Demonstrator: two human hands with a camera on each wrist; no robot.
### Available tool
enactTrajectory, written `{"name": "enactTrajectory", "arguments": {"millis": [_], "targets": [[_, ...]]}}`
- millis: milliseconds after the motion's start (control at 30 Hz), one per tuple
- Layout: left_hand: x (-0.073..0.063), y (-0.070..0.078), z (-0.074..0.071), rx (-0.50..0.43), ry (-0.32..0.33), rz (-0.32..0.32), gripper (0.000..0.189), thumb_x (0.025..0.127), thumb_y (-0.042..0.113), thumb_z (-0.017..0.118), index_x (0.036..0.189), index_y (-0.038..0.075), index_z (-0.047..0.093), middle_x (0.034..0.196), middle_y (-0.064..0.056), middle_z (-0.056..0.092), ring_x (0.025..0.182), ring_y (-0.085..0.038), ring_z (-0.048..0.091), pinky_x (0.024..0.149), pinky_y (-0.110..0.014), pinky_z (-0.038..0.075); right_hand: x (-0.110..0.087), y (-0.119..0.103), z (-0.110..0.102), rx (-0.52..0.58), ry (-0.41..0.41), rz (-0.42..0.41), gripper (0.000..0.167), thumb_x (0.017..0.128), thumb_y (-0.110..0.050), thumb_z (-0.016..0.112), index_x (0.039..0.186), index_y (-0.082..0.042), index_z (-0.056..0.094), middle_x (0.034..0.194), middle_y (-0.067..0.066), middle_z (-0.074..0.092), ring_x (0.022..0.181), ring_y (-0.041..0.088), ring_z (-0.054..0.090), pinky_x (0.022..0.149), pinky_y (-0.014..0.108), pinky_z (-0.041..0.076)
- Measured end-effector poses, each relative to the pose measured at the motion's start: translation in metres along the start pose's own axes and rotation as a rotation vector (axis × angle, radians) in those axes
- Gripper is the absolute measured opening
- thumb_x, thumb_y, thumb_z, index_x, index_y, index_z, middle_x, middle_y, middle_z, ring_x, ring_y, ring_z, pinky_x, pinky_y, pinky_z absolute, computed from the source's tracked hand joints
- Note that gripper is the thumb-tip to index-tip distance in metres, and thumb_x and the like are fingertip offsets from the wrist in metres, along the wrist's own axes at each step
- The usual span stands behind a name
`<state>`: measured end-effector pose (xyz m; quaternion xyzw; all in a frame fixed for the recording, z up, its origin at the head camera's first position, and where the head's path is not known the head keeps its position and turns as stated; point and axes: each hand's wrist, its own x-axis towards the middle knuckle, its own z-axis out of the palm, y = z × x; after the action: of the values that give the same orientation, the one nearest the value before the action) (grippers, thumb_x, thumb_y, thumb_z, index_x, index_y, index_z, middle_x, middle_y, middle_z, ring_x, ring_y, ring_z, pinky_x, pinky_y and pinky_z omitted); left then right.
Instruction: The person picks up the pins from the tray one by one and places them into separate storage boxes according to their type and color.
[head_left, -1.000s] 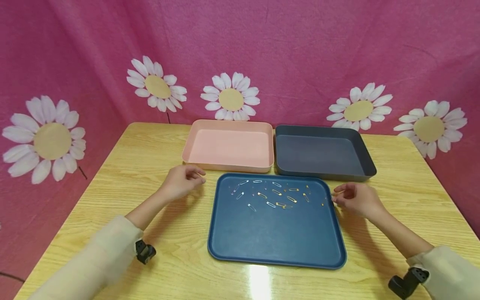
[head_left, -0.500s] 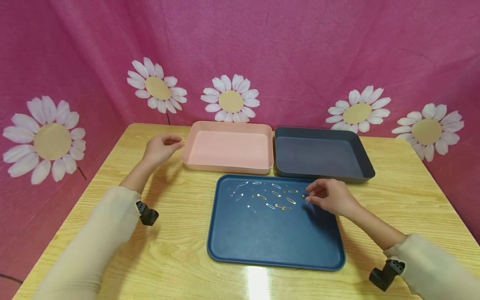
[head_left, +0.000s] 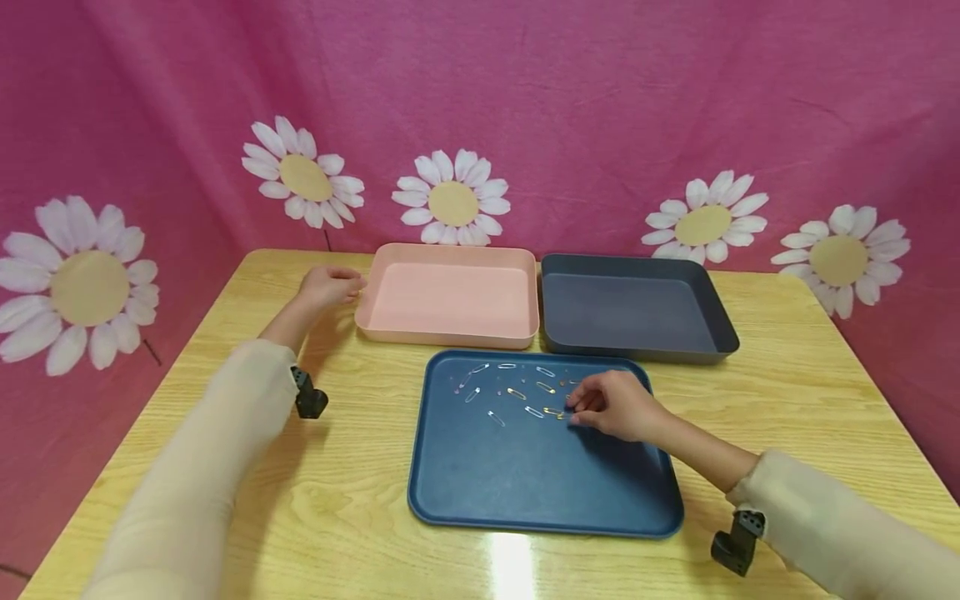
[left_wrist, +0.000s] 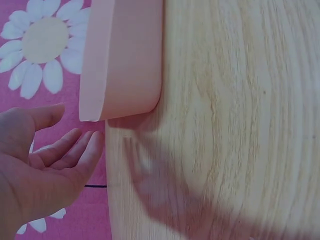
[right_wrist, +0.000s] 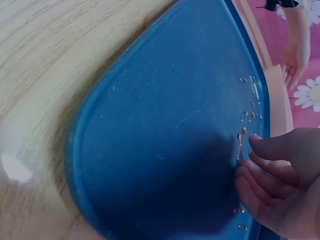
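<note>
Silver safety pins (head_left: 497, 418) and gold safety pins (head_left: 516, 393) lie scattered across the far half of a blue tray (head_left: 525, 483). My right hand (head_left: 615, 406) hovers low over that tray, palm turned inward, its fingertips beside the gold pins. In the right wrist view a gap shows between thumb and relaxed fingers, close to a gold pin (right_wrist: 239, 140). The hand hides some pins on the right. My left hand (head_left: 330, 285) is at the left end of a pink pan (head_left: 450, 300). Its fingers (left_wrist: 87, 155) bend loosely near the pan's corner and hold nothing.
A dark grey pan (head_left: 630, 312) stands to the right of the pink one, behind the blue tray. All sit on a wooden table (head_left: 337, 500). A pink cloth with daisies (head_left: 555, 125) hangs behind the table.
My right hand has moved left from the blue tray's right edge to over the gold pins. My left hand has moved away from me, to the pink pan's left end.
</note>
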<state>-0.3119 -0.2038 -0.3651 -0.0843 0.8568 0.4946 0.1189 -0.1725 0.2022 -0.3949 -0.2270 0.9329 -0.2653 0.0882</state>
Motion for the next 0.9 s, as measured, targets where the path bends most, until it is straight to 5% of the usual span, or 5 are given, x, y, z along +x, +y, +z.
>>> {"name": "enactTrajectory", "arguments": {"millis": [433,667,900], "targets": [[0.011,-0.004,0.003,0.188,-0.025,0.036,0.040,0.092,0.011,0.054,0.129,-0.004,0.054,0.128,-0.025,0.057,0.107,-0.024,0.054,0.094,-0.030,0.048,0.006,-0.007,0.010,-0.050,0.035,0.063,0.009,0.079,-0.012,0.077,0.074,-0.010,0.070,0.066,-0.002,0.067,0.060,0.003,0.050,0.057,0.017,0.042],[0.011,-0.009,0.004,0.143,-0.034,0.040,0.041,0.092,0.003,0.054,0.132,-0.005,0.052,0.132,-0.026,0.056,0.111,-0.024,0.055,0.097,-0.033,0.050,0.008,-0.012,0.012,-0.055,0.017,0.116,0.013,0.078,-0.009,0.077,0.071,-0.009,0.067,0.065,-0.002,0.064,0.061,0.006,0.051,0.056,0.018,0.043],[0.009,-0.010,0.004,0.137,-0.021,0.069,0.040,0.089,0.000,0.055,0.129,-0.006,0.054,0.127,-0.027,0.059,0.087,-0.007,0.056,0.090,-0.028,0.053,0.009,-0.013,0.012,-0.069,0.003,0.128,0.014,0.078,-0.009,0.077,0.070,-0.010,0.067,0.064,-0.002,0.064,0.061,0.007,0.050,0.055,0.019,0.042]]}}
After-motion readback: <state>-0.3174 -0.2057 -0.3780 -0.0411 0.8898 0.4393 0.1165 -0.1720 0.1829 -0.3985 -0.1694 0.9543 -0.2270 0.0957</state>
